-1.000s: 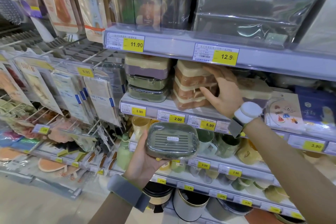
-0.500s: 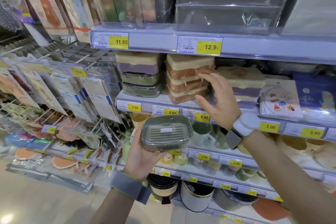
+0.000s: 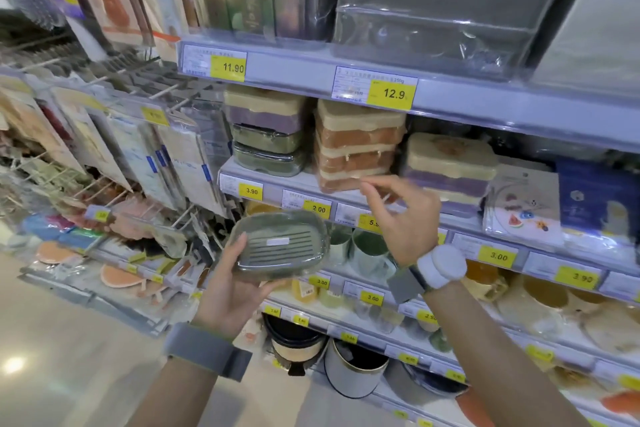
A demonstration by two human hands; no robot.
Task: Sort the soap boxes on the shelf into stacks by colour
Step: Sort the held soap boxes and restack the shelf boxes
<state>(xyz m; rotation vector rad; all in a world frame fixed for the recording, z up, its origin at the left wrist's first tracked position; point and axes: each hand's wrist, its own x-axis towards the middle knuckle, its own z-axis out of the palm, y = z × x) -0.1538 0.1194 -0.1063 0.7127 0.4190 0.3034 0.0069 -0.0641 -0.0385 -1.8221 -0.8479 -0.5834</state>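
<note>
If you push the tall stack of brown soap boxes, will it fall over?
Probably it would wobble. The brown stack is about three boxes high, and its layers do not line up neatly, so a shove near the top could slide one off. The shiny wrap looks slippery. The boxes look stiff and likely light, so even the empty right hand could shift them.

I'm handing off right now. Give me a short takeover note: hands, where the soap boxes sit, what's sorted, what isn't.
Left hand: holds a green soap box below the shelf.
Right hand: empty, open, in front of the brown stack.
Shelf: left stack has one purple box on two green; brown stack in the middle; purple stack on the right.
Done: browns stacked.
Left: purple box off the greens onto the purple stack; held green onto the greens.
</note>
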